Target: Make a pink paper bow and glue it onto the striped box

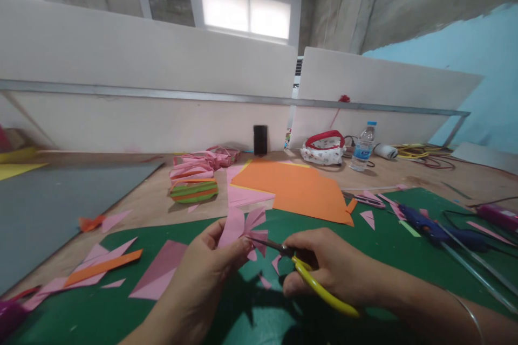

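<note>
With the pink paper piece (pixel 232 229) as the centre of the clock, the left hand (pixel 214 259) comes in from seven o'clock. It is almost closed, and it pinches this paper between the thumb and the fingers, lifted above the green mat (pixel 396 242). The paper spreads in several petal-like parts.

The right hand (pixel 324 261) is at four o'clock, with the fingers curled around the pliers (pixel 324 291). The yellow handles run under the palm, and the dark narrow tip reaches the paper just beside the left thumb. Whether the tip grips the paper, I cannot tell.

At eight o'clock a folded pink sheet (pixel 159 272) lies on the mat, and farther out there is an orange strip (pixel 103 268) over pink scraps. At ten o'clock stands a green and orange bundle (pixel 193 192). A phone (pixel 260 140) is upright near twelve. The orange sheet (pixel 299 188) lies at one to two o'clock, the water bottle (pixel 363 153) well beyond at two, and the blue glue gun (pixel 424 226) at three.
</note>
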{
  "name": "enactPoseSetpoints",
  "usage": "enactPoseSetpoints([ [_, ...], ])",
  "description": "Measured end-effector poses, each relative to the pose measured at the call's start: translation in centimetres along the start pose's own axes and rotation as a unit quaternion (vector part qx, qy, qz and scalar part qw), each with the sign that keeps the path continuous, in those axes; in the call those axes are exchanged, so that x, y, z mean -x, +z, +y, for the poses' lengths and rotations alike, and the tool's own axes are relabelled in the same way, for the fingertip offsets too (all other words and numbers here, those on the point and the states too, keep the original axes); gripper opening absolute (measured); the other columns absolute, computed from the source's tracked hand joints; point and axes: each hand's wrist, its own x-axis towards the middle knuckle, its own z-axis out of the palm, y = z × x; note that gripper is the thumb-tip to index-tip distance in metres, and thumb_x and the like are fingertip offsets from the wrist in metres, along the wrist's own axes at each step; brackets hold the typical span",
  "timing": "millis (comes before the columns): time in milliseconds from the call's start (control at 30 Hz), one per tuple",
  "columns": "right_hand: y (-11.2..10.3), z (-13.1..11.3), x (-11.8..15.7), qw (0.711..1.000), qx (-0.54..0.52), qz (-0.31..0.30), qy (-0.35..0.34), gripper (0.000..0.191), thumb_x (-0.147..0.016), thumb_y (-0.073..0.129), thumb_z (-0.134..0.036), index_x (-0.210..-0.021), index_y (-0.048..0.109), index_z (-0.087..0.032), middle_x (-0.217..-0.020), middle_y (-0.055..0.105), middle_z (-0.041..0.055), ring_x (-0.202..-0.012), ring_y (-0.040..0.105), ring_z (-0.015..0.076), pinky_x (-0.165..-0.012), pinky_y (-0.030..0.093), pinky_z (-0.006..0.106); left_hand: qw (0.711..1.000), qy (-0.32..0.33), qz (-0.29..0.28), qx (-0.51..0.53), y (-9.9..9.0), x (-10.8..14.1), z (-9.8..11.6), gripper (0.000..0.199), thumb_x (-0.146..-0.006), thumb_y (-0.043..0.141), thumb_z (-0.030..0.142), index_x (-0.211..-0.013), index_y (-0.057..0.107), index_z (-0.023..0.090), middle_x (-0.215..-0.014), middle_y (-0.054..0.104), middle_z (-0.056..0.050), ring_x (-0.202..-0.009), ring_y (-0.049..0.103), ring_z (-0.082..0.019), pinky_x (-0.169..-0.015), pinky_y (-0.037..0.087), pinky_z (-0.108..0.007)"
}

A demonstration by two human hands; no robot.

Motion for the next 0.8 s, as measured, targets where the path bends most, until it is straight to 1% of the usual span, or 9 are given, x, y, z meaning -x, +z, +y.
enactPoseSetpoints([
  [167, 0.03, -0.15, -0.09, 1.0, 0.004, -0.002, -0.003, 0.028, -0.071, 0.071, -0.043, -0.074, 0.059, -0.017, -0.06, 0.044, -0.0071, -0.056, 0.034, 0.0076, -0.048, 0.023, 0.021, 1.0, 0.006, 0.009, -0.008, 0.32, 0.18, 0.18, 0.025, -0.067, 0.069, 0.002, -0.087, 0.068, 0.016, -0.07, 0.072, 0.001, -0.061, 0.062, -0.008, -0.06, 0.051, -0.014],
  [367, -0.05, -0.41, -0.1, 1.0, 0.019, -0.002, 0.004, 0.026, -0.074, 0.068, -0.041, -0.073, 0.058, -0.017, -0.059, 0.039, -0.0076, -0.056, 0.031, 0.0075, -0.048, 0.023, 0.021, 1.0, 0.004, 0.008, -0.013, 0.34, 0.17, 0.21, 0.025, -0.067, 0.069, 0.002, -0.088, 0.067, 0.015, -0.072, 0.071, 0.0, -0.06, 0.062, -0.008, -0.058, 0.052, -0.015],
  [567, -0.11, -0.52, -0.06, 1.0, 0.026, 0.004, -0.004, 0.028, -0.075, 0.068, -0.044, -0.075, 0.061, -0.017, -0.059, 0.04, -0.0074, -0.056, 0.032, 0.0075, -0.048, 0.023, 0.02, 1.0, -0.001, 0.014, -0.027, 0.19, 0.17, 0.09, 0.026, -0.065, 0.07, 0.005, -0.089, 0.066, 0.015, -0.073, 0.072, -0.002, -0.061, 0.063, -0.01, -0.059, 0.052, -0.016],
  [700, -0.12, -0.3, -0.12, 1.0, 0.029, 0.007, 0.003, 0.031, -0.074, 0.068, -0.047, -0.08, 0.066, -0.017, -0.056, 0.038, -0.0079, -0.054, 0.031, 0.0074, -0.047, 0.022, 0.021, 0.999, -0.001, 0.013, -0.033, 0.17, 0.23, 0.12, 0.026, -0.066, 0.068, 0.005, -0.09, 0.065, 0.014, -0.078, 0.073, -0.004, -0.067, 0.065, -0.011, -0.063, 0.053, -0.018],
  [800, -0.13, -0.18, -0.15, 0.999, 0.045, 0.02, 0.0, 0.034, -0.071, 0.07, -0.05, -0.077, 0.066, -0.017, -0.055, 0.038, -0.008, -0.053, 0.031, 0.0074, -0.047, 0.022, 0.02, 0.999, -0.003, 0.008, -0.036, 0.08, 0.16, 0.06, 0.025, -0.067, 0.068, 0.007, -0.091, 0.065, 0.013, -0.079, 0.073, -0.004, -0.067, 0.064, -0.011, -0.064, 0.053, -0.018],
])
